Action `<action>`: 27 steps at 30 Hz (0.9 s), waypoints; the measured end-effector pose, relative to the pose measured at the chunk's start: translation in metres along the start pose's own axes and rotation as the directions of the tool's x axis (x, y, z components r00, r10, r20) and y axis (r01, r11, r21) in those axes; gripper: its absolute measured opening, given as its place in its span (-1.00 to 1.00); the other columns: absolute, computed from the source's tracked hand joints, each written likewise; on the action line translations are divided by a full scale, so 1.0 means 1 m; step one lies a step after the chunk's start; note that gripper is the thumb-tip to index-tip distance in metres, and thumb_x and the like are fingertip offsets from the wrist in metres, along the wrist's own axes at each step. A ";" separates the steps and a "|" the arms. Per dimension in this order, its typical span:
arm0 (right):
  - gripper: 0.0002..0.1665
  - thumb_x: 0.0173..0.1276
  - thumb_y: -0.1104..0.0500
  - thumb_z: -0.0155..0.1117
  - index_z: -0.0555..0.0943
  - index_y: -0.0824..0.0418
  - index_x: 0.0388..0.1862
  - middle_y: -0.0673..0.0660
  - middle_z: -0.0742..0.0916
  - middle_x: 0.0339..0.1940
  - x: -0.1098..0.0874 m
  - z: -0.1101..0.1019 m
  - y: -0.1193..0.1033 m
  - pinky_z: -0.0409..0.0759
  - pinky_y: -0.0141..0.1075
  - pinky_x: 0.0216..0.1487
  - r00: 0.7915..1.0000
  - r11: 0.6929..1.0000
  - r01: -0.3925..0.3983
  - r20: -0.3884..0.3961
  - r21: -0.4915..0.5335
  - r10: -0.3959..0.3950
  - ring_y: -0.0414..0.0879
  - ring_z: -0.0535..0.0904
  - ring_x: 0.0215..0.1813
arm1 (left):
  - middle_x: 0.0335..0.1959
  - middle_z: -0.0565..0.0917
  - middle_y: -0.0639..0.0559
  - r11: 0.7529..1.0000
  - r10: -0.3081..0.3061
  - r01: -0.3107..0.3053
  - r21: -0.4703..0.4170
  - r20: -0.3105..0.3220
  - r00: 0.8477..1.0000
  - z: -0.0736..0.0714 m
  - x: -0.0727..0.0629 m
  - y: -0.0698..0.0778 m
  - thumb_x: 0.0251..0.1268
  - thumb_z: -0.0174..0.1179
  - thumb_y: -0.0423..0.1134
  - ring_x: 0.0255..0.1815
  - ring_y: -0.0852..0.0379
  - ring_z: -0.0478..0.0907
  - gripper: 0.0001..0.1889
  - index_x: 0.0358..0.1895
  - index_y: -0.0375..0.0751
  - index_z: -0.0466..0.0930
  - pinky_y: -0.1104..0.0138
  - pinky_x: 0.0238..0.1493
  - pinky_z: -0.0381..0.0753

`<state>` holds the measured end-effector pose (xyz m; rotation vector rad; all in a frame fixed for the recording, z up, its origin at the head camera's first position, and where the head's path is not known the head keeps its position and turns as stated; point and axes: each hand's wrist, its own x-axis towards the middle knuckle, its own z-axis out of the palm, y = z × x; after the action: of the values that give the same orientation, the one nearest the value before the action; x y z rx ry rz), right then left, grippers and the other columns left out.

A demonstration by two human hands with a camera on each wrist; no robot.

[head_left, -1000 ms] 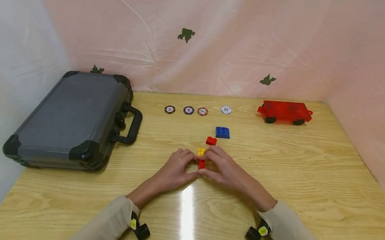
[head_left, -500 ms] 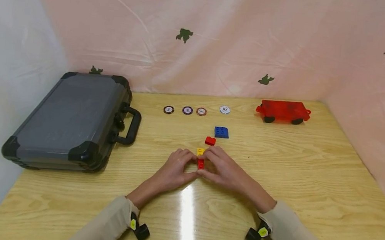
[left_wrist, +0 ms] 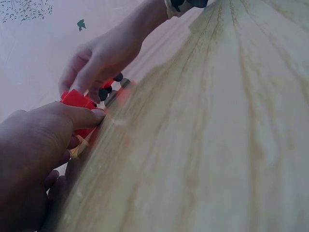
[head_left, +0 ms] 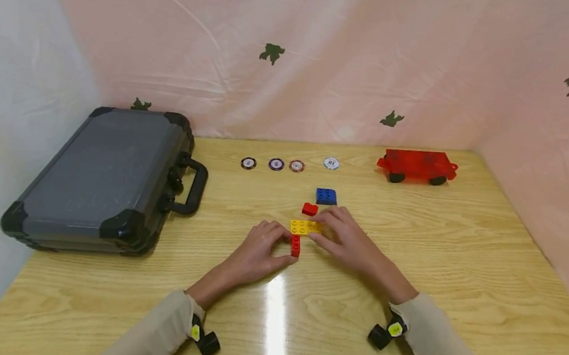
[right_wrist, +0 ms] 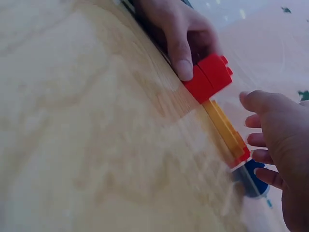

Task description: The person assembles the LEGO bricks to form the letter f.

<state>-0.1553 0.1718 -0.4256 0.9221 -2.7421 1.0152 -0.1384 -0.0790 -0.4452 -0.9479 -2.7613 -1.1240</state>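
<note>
My left hand (head_left: 259, 250) pinches a red toy brick (head_left: 295, 247) between thumb and fingers on the table. In the right wrist view this red piece (right_wrist: 207, 79) has a seam, like two bricks stacked. Just beyond it lies a long yellow brick (head_left: 302, 227). My right hand (head_left: 344, 239) hovers at the yellow brick's right end, thumb and fingers spread on either side. The right wrist view shows those fingers apart, with nothing between them. Beyond the yellow brick are a small red brick (head_left: 309, 209) and a blue brick (head_left: 326, 196).
A closed grey case (head_left: 104, 174) with a black handle stands on the left. Several poker chips, among them a white one (head_left: 331, 163), lie in a row at the back. A red toy wagon (head_left: 416, 166) is at the back right. Pink cloth (head_left: 322, 101) hangs behind the table.
My right hand has moved right, off the red brick, uncovering most of the yellow brick. The left hand keeps its hold on the red brick, which stays nearly in place.
</note>
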 end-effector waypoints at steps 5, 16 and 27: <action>-0.61 0.37 0.12 0.50 0.69 0.21 0.12 0.12 0.60 0.08 0.003 0.003 0.013 0.47 0.02 0.16 0.998 0.999 0.034 -0.044 0.025 -0.033 0.05 0.41 0.13 | -0.05 0.63 0.00 1.000 0.001 -0.001 0.000 0.001 1.000 0.000 0.000 -0.001 0.25 0.48 -0.11 -0.02 0.01 0.44 -0.60 0.04 -0.24 0.65 0.08 0.08 0.42; -0.54 0.31 0.12 0.56 0.68 0.19 0.15 0.11 0.61 0.08 0.005 0.009 0.020 0.46 0.00 0.15 0.999 0.999 0.038 -0.026 0.017 -0.037 0.04 0.41 0.11 | -0.07 0.62 0.01 1.000 0.020 -0.020 0.005 -0.010 1.000 0.000 -0.001 -0.001 0.25 0.48 -0.11 -0.04 0.01 0.44 -0.62 0.02 -0.23 0.64 0.07 0.06 0.41; -0.57 0.32 0.15 0.54 0.71 0.28 0.12 0.13 0.61 0.03 0.005 0.007 0.018 0.47 -0.04 0.09 1.000 1.000 0.020 -0.024 0.010 -0.020 0.04 0.42 0.08 | -0.06 0.62 0.03 1.000 0.015 -0.015 0.014 0.004 1.000 0.000 -0.001 -0.002 0.26 0.47 -0.09 -0.04 0.03 0.44 -0.61 0.04 -0.21 0.65 0.08 0.07 0.41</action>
<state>-0.1685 0.1754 -0.4396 0.9306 -2.7053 1.0314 -0.1385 -0.0803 -0.4467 -0.9695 -2.7565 -1.1009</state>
